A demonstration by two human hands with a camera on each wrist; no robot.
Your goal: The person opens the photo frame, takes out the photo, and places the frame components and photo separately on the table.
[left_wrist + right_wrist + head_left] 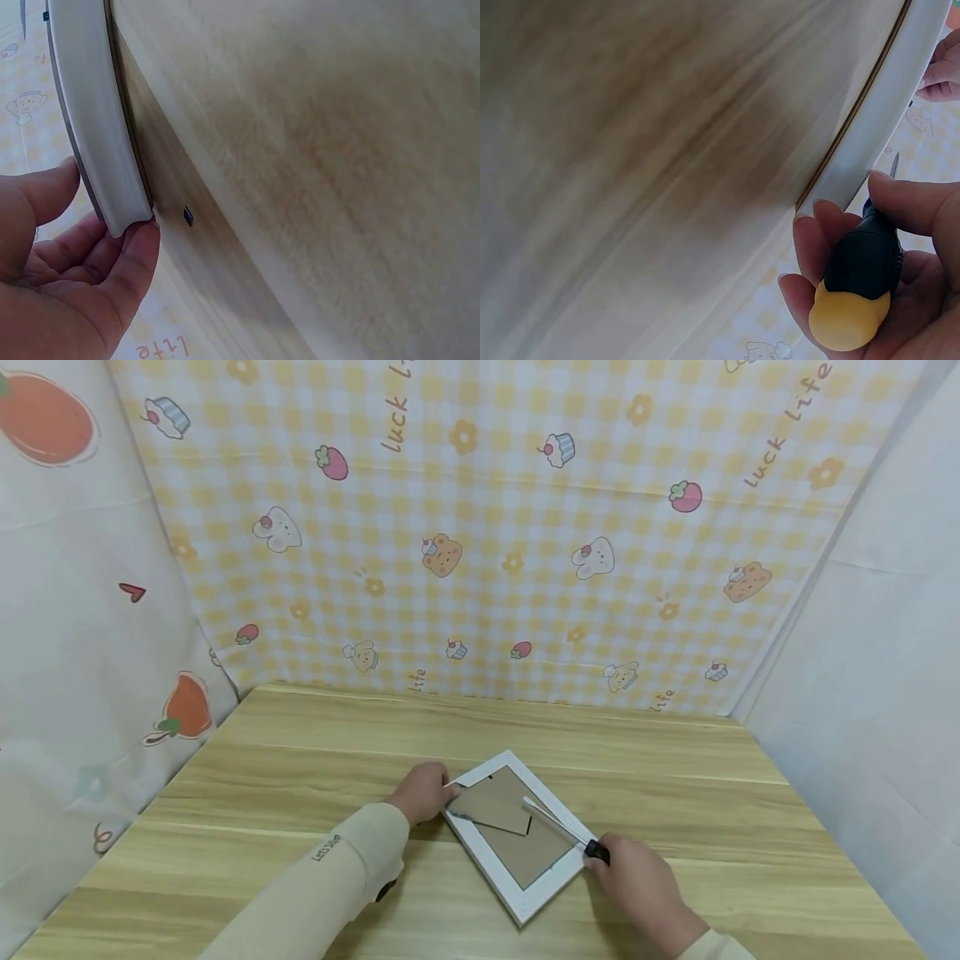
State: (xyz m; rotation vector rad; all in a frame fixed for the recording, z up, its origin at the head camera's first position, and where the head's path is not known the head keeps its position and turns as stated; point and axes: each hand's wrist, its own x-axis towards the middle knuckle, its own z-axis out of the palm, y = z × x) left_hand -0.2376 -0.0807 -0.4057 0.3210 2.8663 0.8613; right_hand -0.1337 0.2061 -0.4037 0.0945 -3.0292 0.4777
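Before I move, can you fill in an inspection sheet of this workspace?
Surface: pale yellow wood-grain tabletop.
Job's things: white rectangular picture frame, back up, with brown backing board and brown flap stand; metal screwdriver with black-and-yellow handle, shaft over the frame's back, contact unclear.
Clutter: small dark piece in the left wrist view, unidentified.
Left hand: grips the frame's left corner.
Right hand: holds the screwdriver beside the frame's right corner.
Cables: nothing seen.
Surroundings: yellow-and-white checked cartoon-print fabric behind; mostly white fabric at both sides.
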